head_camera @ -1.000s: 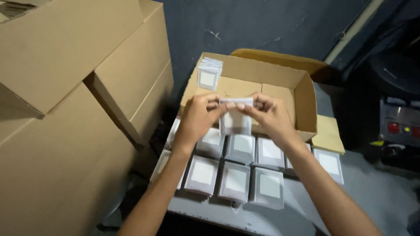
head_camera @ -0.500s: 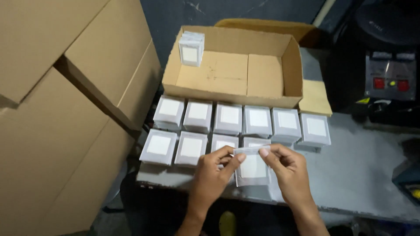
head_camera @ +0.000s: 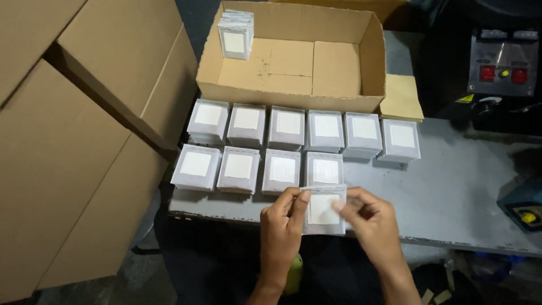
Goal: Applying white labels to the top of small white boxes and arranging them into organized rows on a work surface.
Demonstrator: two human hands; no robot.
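My left hand (head_camera: 283, 225) and my right hand (head_camera: 371, 221) together hold a small clear packet with a white square inside (head_camera: 324, 209), at the near edge of the grey table (head_camera: 451, 192). The left fingers pinch its top left edge, the right fingers its right side. Just beyond it lie two rows of stacked packets (head_camera: 288, 127) of the same kind, the near row ending at the stack (head_camera: 324, 169) right above the held one. An open cardboard box (head_camera: 293, 96) stands behind the rows, with one upright bundle of packets (head_camera: 235, 34) in its far left corner.
Large cardboard cartons (head_camera: 84, 124) are stacked at the left, close to the table. A flat piece of card (head_camera: 402, 97) lies to the right of the box. A device with red buttons (head_camera: 503, 62) sits at the far right, a dark object (head_camera: 522, 206) near the right edge.
Both hands came down from over the open box to the near table edge with the packet, and the view tilted downwards. The packet now lies lower, nearly flat.
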